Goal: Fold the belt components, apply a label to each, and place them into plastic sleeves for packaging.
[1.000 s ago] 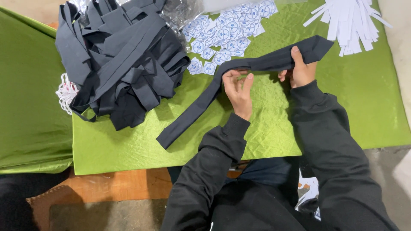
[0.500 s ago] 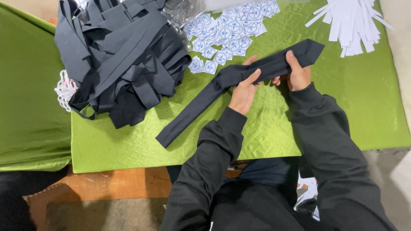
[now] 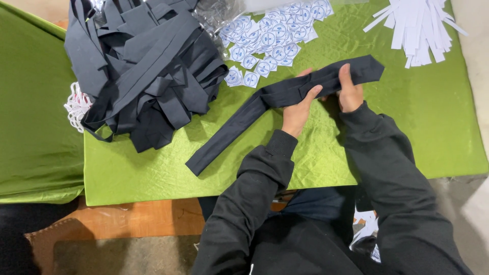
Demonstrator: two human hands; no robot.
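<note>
Fingers (image 3: 311, 91) of both hands curl closed around the dark fabric strip (image 3: 285, 97), left hand (image 3: 298, 109) and right hand (image 3: 350, 91) pinching it just above the green counter (image 3: 433, 117), apparently to flatten it.

Cloth strip (image 3: 285, 99): dark charcoal, plain, no pattern. Strip pile (image 3: 142, 66): same dark charcoal. Table cover (image 3: 433, 132): bright lime green, plain, creased sheen. Small labels (image 3: 270, 38): white with blue round print. Paper strips (image 3: 415, 28): plain white. Sleeves (image 3: 254, 203): black. Lace bundle (image 3: 76, 104): white.
</note>
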